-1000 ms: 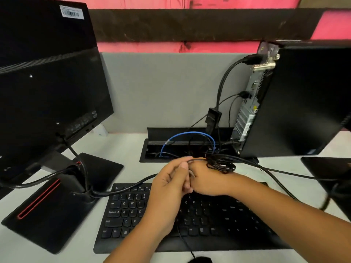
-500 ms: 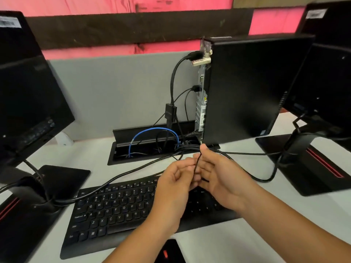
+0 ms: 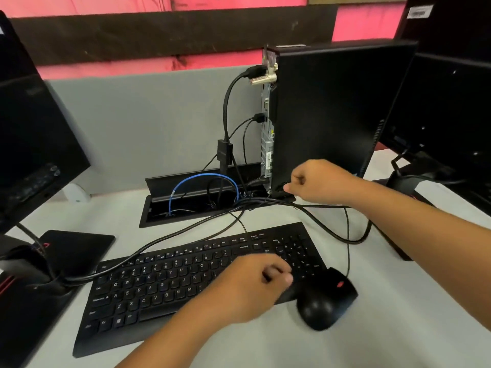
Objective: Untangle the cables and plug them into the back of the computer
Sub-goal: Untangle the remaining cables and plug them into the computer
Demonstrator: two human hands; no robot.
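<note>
The black computer [image 3: 324, 115] stands upright on the desk, its back panel [image 3: 267, 134] facing left with several black cables [image 3: 225, 110] plugged in. My right hand [image 3: 321, 181] is at the computer's lower back corner, fingers curled, pinching a dark cable end [image 3: 283, 187]. A thin cable [image 3: 347, 235] runs from there down to the black mouse [image 3: 325, 301]. My left hand [image 3: 252, 285] hovers over the right end of the keyboard [image 3: 170, 282], fingers curled and blurred; nothing shows in it. A thick black cable [image 3: 164, 240] crosses the desk to the left monitor stand.
An open cable tray [image 3: 159, 208] with a blue cable [image 3: 204, 179] is sunk into the desk behind the keyboard. Monitors stand at left [image 3: 29, 144] and right [image 3: 446, 102], their bases on the desk. A grey partition [image 3: 146, 123] closes the back.
My hands have parted: the right went up to the computer's lower corner with the cable, the left dropped over the keyboard. The view has swung right, and the mouse has come into sight.
</note>
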